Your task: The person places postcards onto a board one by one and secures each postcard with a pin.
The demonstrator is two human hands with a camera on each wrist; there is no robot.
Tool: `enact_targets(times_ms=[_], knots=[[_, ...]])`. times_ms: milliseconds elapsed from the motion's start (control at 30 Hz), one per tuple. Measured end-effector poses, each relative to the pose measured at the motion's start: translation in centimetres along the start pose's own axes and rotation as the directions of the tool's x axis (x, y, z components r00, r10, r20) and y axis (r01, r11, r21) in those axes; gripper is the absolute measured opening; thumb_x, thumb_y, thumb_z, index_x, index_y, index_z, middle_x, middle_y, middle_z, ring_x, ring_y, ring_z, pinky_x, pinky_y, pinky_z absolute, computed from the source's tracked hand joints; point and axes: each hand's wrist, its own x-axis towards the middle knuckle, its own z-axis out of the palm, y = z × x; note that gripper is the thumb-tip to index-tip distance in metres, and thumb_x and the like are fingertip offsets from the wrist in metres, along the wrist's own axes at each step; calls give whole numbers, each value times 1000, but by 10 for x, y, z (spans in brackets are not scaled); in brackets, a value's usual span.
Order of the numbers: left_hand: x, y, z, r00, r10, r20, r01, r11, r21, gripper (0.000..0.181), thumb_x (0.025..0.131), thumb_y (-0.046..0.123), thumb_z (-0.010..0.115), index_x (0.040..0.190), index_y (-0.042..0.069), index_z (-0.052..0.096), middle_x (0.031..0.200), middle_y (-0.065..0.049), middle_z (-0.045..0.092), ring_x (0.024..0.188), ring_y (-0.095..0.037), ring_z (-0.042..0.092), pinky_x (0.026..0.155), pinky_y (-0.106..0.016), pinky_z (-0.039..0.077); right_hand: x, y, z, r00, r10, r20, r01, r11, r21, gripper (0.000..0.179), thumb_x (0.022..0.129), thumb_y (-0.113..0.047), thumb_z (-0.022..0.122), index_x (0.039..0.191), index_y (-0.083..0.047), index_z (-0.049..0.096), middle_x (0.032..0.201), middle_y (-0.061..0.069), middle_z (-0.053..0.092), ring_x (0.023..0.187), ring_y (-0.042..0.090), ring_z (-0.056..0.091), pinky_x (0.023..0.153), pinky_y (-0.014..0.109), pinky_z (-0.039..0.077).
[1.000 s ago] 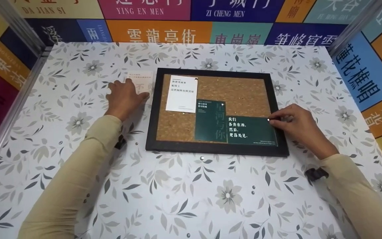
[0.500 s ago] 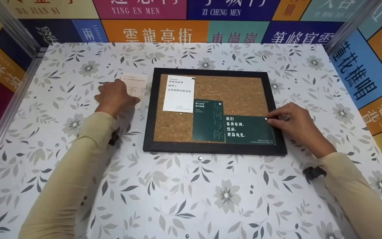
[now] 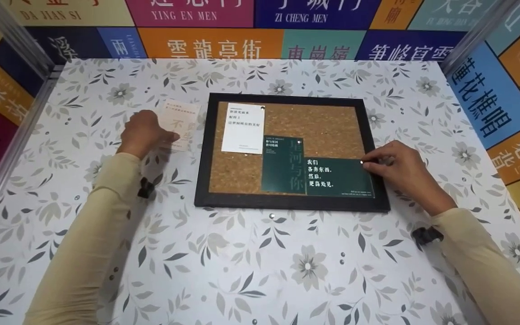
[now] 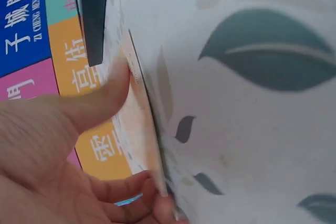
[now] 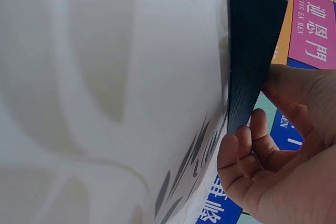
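In the head view my right hand (image 3: 395, 174) pinches a small white-headed pin (image 3: 362, 162) at the upper right corner of a wide dark green card (image 3: 341, 176). That card lies on a black-framed cork board (image 3: 327, 122); in the right wrist view the thumb and fingers are close to the frame's outer side (image 5: 252, 51). Left of the board, my left hand (image 3: 142, 133) holds a pale card (image 3: 181, 119) with faint orange print. The left wrist view shows the thumb on this card's face (image 4: 137, 124) and fingertips curled at its lower edge.
A white card (image 3: 243, 128) and a tall green card (image 3: 280, 167) are on the board, each with a pin near its upper right corner. A small shiny round piece (image 3: 272, 215) lies in front of the board. Lettered panels (image 3: 210, 45) enclose the flower-patterned table.
My left hand has moved left across the pale card, uncovering more of its print, and the card has shifted slightly left. My right hand stays at the green card's corner.
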Motion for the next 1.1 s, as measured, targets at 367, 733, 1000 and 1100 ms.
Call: enact_targets(times_ms=[367, 733, 1000, 1100], knots=[[-1, -16, -15, 995, 82, -51, -89, 983, -158, 76, 92, -6, 73, 160, -12, 41, 159, -41, 46, 144, -53, 48, 125, -60, 37, 0, 0, 2, 1000, 4, -7, -4, 1000, -6, 20, 101, -14, 83, 119, -8, 86, 114, 15, 68, 101, 26, 57, 80, 28, 43], [-10, -16, -15, 987, 112, -112, -145, 925, -350, 72, 92, -13, 65, 161, -5, 49, 136, -33, 62, 100, -27, 69, 70, -22, 61, 1, -1, 2, 1000, 10, -11, -10, 1000, -2, 19, 100, -15, 84, 118, -9, 86, 115, 15, 69, 103, 26, 57, 80, 28, 43], [-20, 3, -6, 979, 108, -175, -187, 823, -536, 66, 98, -9, 66, 162, -1, 51, 122, -20, 58, 80, -11, 66, 72, -21, 63, -1, 0, 2, 1000, 6, -13, -6, 1000, -12, 20, 101, -15, 83, 119, -8, 86, 116, 15, 68, 103, 26, 58, 81, 28, 43], [-25, 12, 1, 975, 111, -194, -204, 801, -563, 65, 97, -9, 66, 160, -1, 53, 123, -20, 55, 79, -12, 65, 72, -22, 64, 0, 0, 2, 1000, 0, -21, -1, 1000, -6, 20, 101, -15, 83, 119, -8, 86, 115, 15, 68, 103, 26, 58, 80, 27, 43]])
